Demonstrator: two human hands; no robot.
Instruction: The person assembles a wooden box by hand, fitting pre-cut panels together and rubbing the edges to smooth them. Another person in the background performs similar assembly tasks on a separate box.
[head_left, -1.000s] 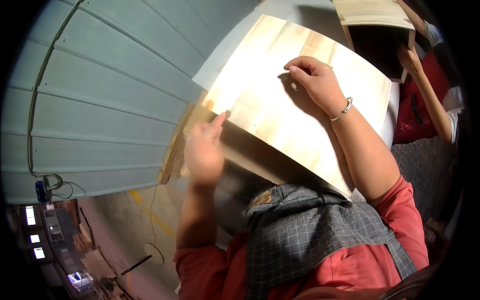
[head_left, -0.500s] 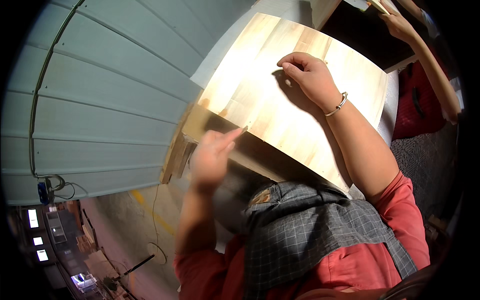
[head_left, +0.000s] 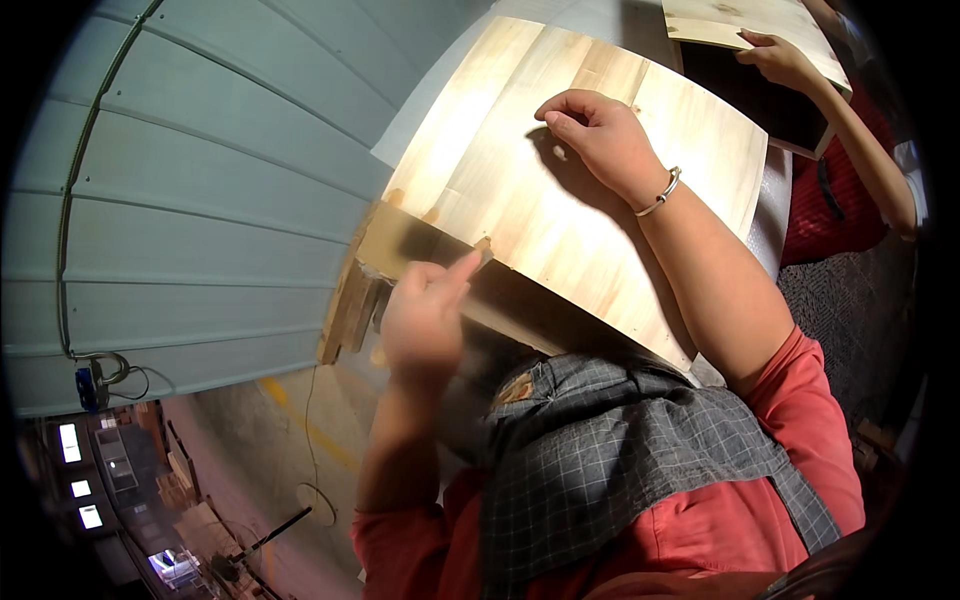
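Note:
A pale wooden panel (head_left: 560, 190), the top of a box-like piece, lies before me under bright light. At its near left edge, my left hand (head_left: 425, 315) is closed, blurred by motion. Its thumb and index finger pinch a small flat greyish piece (head_left: 486, 250) against that edge, beside a brown smear (head_left: 431, 214) on the wood. My right hand (head_left: 605, 140) hovers over or rests on the panel's middle, fingers curled and thumb close to the index finger. Whatever it may hold is hidden. A metal bracelet (head_left: 660, 192) circles that wrist.
At the upper right, a co-worker's hand (head_left: 785, 60) grips the edge of another wooden board (head_left: 760, 22) above a dark opening. A pale blue-grey panelled wall (head_left: 210, 230) stands on the left. Wooden supports (head_left: 345, 320) lie under the panel's left corner.
My right hand appears slightly farther up and left. My left hand stays by the edge, still blurred. The co-worker's board has come into view over the dark opening.

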